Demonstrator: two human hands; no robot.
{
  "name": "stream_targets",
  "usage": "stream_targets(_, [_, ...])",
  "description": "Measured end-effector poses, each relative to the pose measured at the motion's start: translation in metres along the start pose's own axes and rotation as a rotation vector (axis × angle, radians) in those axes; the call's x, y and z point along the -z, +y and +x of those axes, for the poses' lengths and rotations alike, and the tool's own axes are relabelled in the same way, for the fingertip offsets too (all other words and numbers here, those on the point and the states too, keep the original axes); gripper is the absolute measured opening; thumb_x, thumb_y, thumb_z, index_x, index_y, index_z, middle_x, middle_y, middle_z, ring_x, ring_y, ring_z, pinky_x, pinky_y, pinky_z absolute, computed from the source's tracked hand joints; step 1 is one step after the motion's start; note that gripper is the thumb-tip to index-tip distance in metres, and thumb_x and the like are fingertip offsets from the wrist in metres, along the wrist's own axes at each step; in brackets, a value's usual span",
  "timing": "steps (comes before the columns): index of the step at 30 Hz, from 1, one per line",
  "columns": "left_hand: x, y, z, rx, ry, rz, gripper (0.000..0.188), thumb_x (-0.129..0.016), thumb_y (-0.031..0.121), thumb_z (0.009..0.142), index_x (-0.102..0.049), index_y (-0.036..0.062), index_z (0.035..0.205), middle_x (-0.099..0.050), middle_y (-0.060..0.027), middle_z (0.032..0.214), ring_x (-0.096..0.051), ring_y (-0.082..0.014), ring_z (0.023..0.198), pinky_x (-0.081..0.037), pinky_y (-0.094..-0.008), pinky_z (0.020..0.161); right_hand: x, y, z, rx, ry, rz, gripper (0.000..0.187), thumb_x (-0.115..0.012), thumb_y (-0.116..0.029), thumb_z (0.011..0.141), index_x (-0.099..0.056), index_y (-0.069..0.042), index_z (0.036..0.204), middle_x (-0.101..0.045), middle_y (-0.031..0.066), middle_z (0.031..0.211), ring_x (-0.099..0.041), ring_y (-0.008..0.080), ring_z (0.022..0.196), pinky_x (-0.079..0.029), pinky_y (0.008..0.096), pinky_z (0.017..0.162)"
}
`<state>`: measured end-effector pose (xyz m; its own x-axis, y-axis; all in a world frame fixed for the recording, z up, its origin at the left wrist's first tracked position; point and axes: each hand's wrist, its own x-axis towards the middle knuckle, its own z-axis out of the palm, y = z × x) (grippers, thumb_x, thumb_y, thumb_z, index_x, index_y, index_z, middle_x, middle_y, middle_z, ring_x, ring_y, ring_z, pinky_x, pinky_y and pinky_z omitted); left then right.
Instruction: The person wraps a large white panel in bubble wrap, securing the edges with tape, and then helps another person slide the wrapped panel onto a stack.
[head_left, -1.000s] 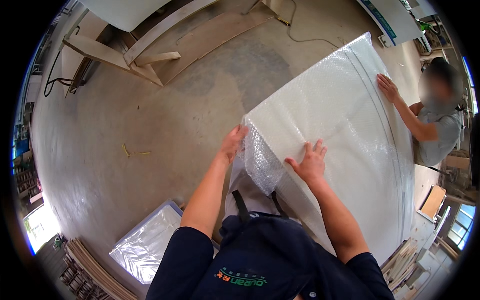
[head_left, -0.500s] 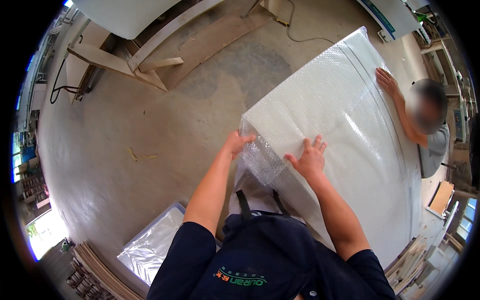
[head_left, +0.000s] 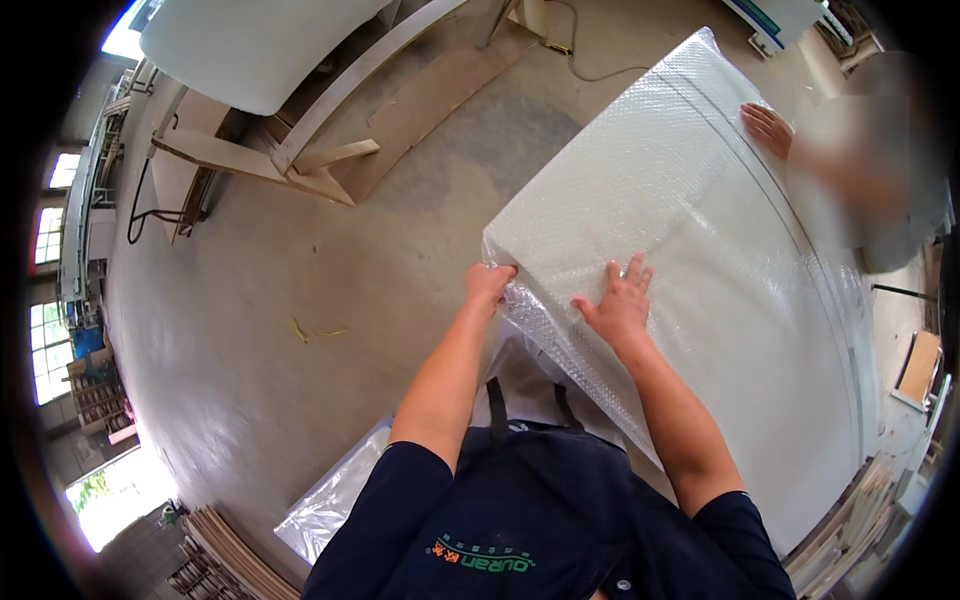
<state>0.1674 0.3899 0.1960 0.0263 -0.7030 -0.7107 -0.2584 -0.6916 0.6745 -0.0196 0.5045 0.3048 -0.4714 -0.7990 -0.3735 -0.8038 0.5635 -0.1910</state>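
A grey concrete floor point(head_left: 240, 370) spreads under you through the middle and left of the frame. A flat, bubble-wrapped panel point(head_left: 710, 360) slants from upper right of centre to the lower right, with one corner just left of centre, near your body. A pale board point(head_left: 250, 50) fills the upper left, beside a timber frame point(head_left: 350, 85). At the right edge, partly blurred, a co-worker point(head_left: 900, 220) stands across the panel from you. Your navy top point(head_left: 500, 500) takes up the bottom centre. To its left, at lower left of centre, your arm partly covers a packet in shiny clear film point(head_left: 335, 505). Thin wooden strips point(head_left: 240, 550) are stacked beyond it, in the lower left corner.

At centre, your left hand point(head_left: 490, 284) is clamped on the bubble wrap flap point(head_left: 540, 322) at the panel's near corner; some of its fingers are hidden. Your right hand point(head_left: 618, 308), right of centre, rests on the panel's upper face, its fingers spread apart. The co-worker's hand point(head_left: 768, 129), at upper right, lies along the panel's far edge, fingers close together.

A thin cable point(head_left: 573, 55) curves across the floor at top centre, and a yellow strip point(head_left: 300, 330) lies left of centre.
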Motion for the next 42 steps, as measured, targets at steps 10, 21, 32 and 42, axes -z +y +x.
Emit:
stream_targets(10, [-0.015, 0.028, 0.016, 0.178, -0.080, 0.161, 0.014, -0.063, 0.003, 0.072, -0.061, -0.0059, 0.083, -0.059, -0.0129, 0.071, -0.061, -0.0244, 0.054, -0.051, -0.0396, 0.041, -0.026, -0.038, -0.049, 0.352, 0.096, 0.233, 0.070, -0.073, -0.029, 0.069, -0.047, -0.002, 0.127, -0.051, 0.0173, 0.121, -0.045, 0.0326, 0.116, -0.033, 0.0450, 0.099])
stream_targets(21, [0.032, 0.049, -0.007, -0.690, -0.187, 0.563, 0.058, -0.066, 0.014, 0.070, -0.046, -0.0036, 0.121, -0.057, -0.0224, 0.108, -0.059, -0.0325, 0.095, -0.049, -0.0441, 0.082, -0.035, -0.028, -0.008, 0.037, 0.080, 0.262, 0.015, -0.057, -0.018, 0.076, -0.068, -0.009, 0.081, -0.064, 0.0169, 0.077, -0.061, 0.0351, 0.082, -0.048, 0.0474, 0.074])
stream_targets(32, [0.021, 0.084, 0.028, -1.310, -0.624, 1.024, 0.021, -0.073, 0.024, 0.069, -0.070, 0.0098, 0.085, -0.062, -0.0078, 0.090, -0.055, -0.0292, 0.093, -0.045, -0.0403, 0.078, -0.045, -0.034, -0.007, 0.041, 0.298, 0.336, 0.019, -0.060, -0.025, 0.080, -0.068, -0.008, 0.078, -0.063, 0.0133, 0.080, -0.058, 0.0324, 0.082, -0.043, 0.0427, 0.078])
stream_targets(42, [0.010, 0.102, 0.022, -1.248, -0.475, 0.968, 0.038, -0.078, 0.028, 0.062, -0.069, 0.0049, 0.090, -0.058, -0.0121, 0.104, -0.049, -0.0312, 0.106, -0.042, -0.0406, 0.087, -0.041, -0.033, 0.011, -0.154, 0.321, 0.255, 0.023, -0.062, -0.030, 0.081, -0.068, -0.008, 0.079, -0.060, 0.0088, 0.092, -0.054, 0.0295, 0.095, -0.042, 0.0415, 0.081])
